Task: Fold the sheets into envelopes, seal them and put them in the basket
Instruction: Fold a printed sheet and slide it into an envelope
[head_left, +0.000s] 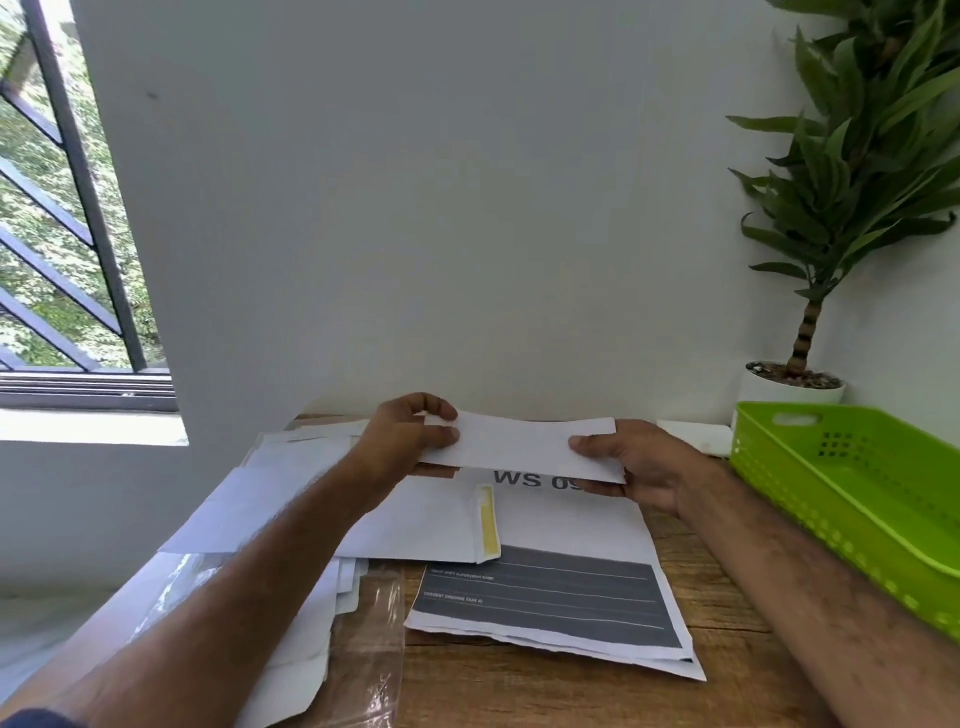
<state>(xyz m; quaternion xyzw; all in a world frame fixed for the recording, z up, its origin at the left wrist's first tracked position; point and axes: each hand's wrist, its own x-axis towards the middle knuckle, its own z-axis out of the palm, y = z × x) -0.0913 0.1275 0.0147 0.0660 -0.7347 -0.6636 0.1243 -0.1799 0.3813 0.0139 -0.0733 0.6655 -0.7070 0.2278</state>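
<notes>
Both bare forearms are reaching forward and converging toward the middle, the left one crossing in from the lower left and the right one from the lower right. The left hand (410, 436) is pinching with thumb above and curled fingers below, knuckles turned up, while the right hand (636, 462) is gripping with its thumb on top and fingers underneath
</notes>
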